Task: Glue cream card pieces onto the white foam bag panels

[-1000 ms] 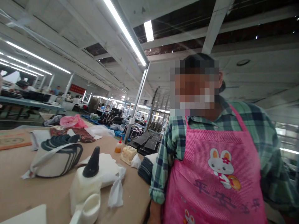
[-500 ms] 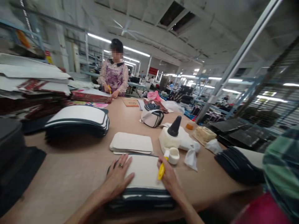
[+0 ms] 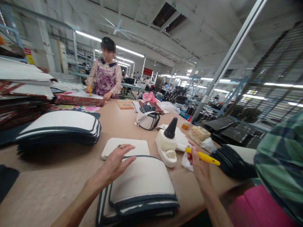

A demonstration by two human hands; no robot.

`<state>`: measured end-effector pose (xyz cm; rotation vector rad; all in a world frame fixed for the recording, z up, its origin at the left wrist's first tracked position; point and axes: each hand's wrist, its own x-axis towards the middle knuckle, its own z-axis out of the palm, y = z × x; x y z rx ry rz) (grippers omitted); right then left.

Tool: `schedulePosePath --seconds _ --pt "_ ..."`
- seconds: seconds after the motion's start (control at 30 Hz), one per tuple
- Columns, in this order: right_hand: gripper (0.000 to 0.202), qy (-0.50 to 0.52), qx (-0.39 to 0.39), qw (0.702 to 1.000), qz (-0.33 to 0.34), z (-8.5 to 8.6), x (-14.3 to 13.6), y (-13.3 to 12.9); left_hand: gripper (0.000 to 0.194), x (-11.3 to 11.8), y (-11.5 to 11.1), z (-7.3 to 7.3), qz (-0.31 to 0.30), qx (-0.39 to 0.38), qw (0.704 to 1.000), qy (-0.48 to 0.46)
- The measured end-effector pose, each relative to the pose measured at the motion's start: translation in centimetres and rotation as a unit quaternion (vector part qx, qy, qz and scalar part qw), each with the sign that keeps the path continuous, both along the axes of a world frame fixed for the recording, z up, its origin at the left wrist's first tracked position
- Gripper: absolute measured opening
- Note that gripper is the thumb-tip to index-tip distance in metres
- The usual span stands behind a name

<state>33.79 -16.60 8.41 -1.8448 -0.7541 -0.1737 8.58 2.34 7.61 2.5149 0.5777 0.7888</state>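
Observation:
My left hand has its fingers stretched out and apart, holding nothing. It hovers between a small stack of off-white boards and a nearer pile of white panels with dark edges. In my right hand is a brush with a yellow handle, its pale end pointing left toward a glue container. That white glue container has a black cone on top and a small round cup at its front. Whether the brush end touches the container I cannot tell.
Curved stacks of dark-edged panels stand left and right. Farther back lie a strapped bundle and an orange bottle. Across the table, a person holds a yellow tool; green plaid fabric is close at right.
My right hand has moved right with the brush, off the panel pile. My left hand has lifted from the top panel and shifted up and left. The view has turned slightly.

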Motion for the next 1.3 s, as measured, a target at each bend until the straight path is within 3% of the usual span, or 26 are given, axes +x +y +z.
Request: schedulePosePath --seconds 0.1,0.17,0.4,0.53,0.87,0.97,1.13,1.3 --pt "0.054 0.056 -0.009 0.998 0.018 -1.2 3.0 -0.2 0.035 1.0 -2.1 -1.4 -0.089 0.054 0.993 0.054" --pt "0.05 0.061 -0.032 0.998 0.014 -2.3 4.2 0.3 0.036 1.3 -2.4 -2.5 -0.111 0.075 0.989 0.069" --pt "0.045 0.047 -0.078 0.996 -0.003 -5.0 5.1 3.5 0.04 0.3 1.4 -3.1 -0.016 0.077 0.997 0.005" --pt "0.044 0.048 -0.085 0.995 -0.001 -5.8 4.8 2.9 0.051 -0.6 3.5 -3.5 0.029 0.055 0.998 -0.02" --pt "0.042 0.004 -0.094 0.995 -0.016 -4.8 4.7 -0.8 0.062 -2.7 7.0 -4.3 0.129 -0.014 0.991 -0.026" --pt "0.036 -0.026 -0.106 0.993 0.033 -4.3 4.8 -0.7 0.061 -3.9 8.0 -4.2 0.148 -0.016 0.989 -0.016" --pt "0.016 -0.086 -0.165 0.968 0.169 -3.5 4.1 -0.9 0.059 -6.5 10.3 -3.5 0.17 -0.012 0.985 -0.017" --pt "0.015 -0.121 -0.188 0.957 0.184 -3.0 3.8 -1.7 0.05 -6.9 11.6 -4.2 0.2 -0.019 0.977 -0.065"
